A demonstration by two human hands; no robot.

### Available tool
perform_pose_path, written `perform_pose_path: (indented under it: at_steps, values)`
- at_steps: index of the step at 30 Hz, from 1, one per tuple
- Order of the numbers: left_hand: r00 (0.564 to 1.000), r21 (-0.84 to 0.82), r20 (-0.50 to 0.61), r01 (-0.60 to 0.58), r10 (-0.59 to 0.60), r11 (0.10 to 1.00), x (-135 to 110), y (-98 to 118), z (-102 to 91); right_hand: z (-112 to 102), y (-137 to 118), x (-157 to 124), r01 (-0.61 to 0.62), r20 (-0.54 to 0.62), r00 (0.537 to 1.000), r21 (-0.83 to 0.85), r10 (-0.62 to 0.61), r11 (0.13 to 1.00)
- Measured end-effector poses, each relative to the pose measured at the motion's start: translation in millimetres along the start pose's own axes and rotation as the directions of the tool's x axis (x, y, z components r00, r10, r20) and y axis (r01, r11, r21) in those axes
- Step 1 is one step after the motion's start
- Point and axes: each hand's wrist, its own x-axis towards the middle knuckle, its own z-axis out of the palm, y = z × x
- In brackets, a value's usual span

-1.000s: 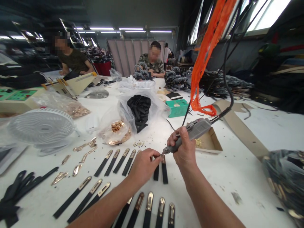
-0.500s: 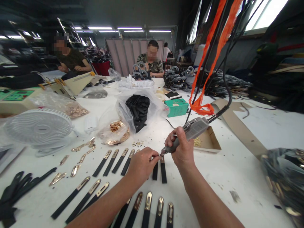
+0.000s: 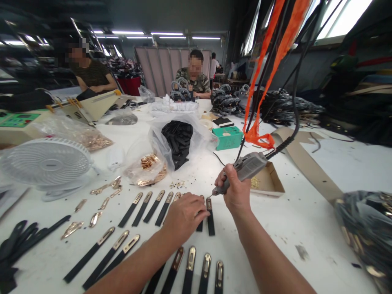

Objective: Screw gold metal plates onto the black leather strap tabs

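My right hand [image 3: 235,188] is wrapped round a grey electric screwdriver [image 3: 249,166], which slants down to the left. Its thin tip is at the gold metal end of a black strap [image 3: 210,222], the rightmost in the far row. Beside that strap is my left hand [image 3: 187,213], with its fingers bent together and their tips close to the metal end. Whatever they pinch is too small to make out. Part of the row, including a neighbouring strap [image 3: 200,226], is hidden behind this hand. Nearer me lie more black straps with gold ends [image 3: 190,265], partly covered by my left forearm.
Loose gold plates [image 3: 95,219] lie at left near a white fan [image 3: 50,163]. Beyond are bags of gold pieces [image 3: 150,169] and black straps [image 3: 177,143], and a green box [image 3: 227,137]. A cardboard tray [image 3: 275,179] holds small brass parts. Orange ribbon [image 3: 255,134] and cables hang overhead.
My left fingers have moved from the screwdriver's tip down to the strap. The screwdriver's tip now meets the rightmost strap's metal end. My view has shifted slightly.
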Motion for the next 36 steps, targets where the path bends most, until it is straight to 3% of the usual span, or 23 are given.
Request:
perform_pose_path:
  at_steps: [3,5,13,19,29,36]
  values:
    - [0.985,0.033,0.051,-0.164,0.162,0.986,-2.2,5.1,7.8,-6.0,12.3,2.0,-0.007,-0.018,1.0,-0.063,0.005,0.998]
    - [0.975,0.059,0.107,-0.203,0.196,0.977,-2.5,8.1,11.6,-8.3,19.3,2.4,-0.022,-0.032,0.999,-0.09,0.019,0.996]
    - [0.956,0.064,0.269,-0.137,0.115,0.988,-3.7,8.0,15.5,-10.0,29.1,2.2,-0.051,-0.049,0.998,-0.14,0.045,0.989]
    - [0.956,0.059,0.274,-0.124,0.103,0.991,-3.5,10.0,13.1,-9.3,31.5,1.9,-0.056,-0.043,0.998,-0.127,0.051,0.99]
    - [0.943,0.06,0.277,-0.21,0.186,0.976,-4.7,6.3,20.0,-10.2,32.3,1.9,-0.052,-0.053,0.998,-0.162,0.044,0.985]
    - [0.943,0.035,0.304,-0.154,0.137,0.987,-4.1,8.7,20.4,-10.6,33.1,1.5,-0.068,-0.052,0.997,-0.18,0.059,0.981]
